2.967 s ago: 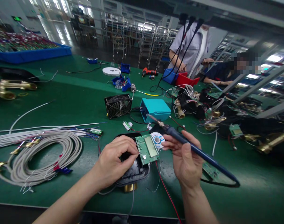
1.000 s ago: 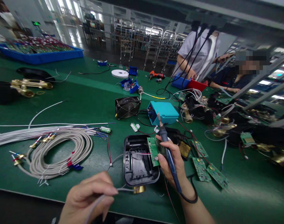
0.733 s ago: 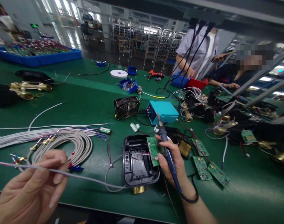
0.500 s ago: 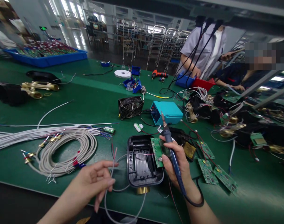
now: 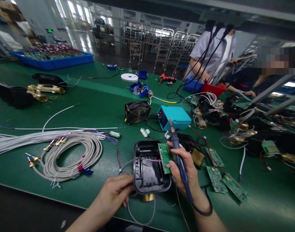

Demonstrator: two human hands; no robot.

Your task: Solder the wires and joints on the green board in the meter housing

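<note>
My right hand (image 5: 186, 167) is closed around a soldering iron (image 5: 178, 151), its tip pointing up and away. The thumb of that hand lies against the edge of a green circuit board (image 5: 164, 156), which leans on the right rim of an open black housing (image 5: 150, 190). Thin wires run from the board across the housing, and a brass fitting (image 5: 148, 197) shows at its near side. My left hand (image 5: 118, 190) is closed at the housing's lower left, its fingers pinched on a grey cable (image 5: 133, 216) that loops below; the pinched part is hidden.
Behind the housing stand a black fan (image 5: 137, 112) and a teal soldering station (image 5: 178, 117). Coiled cables (image 5: 77, 161) lie left, several loose circuit boards (image 5: 216, 180) right. A co-worker (image 5: 210, 54) stands beyond blue and red bins (image 5: 214, 88); another person sits far right.
My left hand has moved right and down to the housing's lower left side, its spread fingers closing in. The cable's upright stretch is no longer visible. My right hand keeps its hold.
</note>
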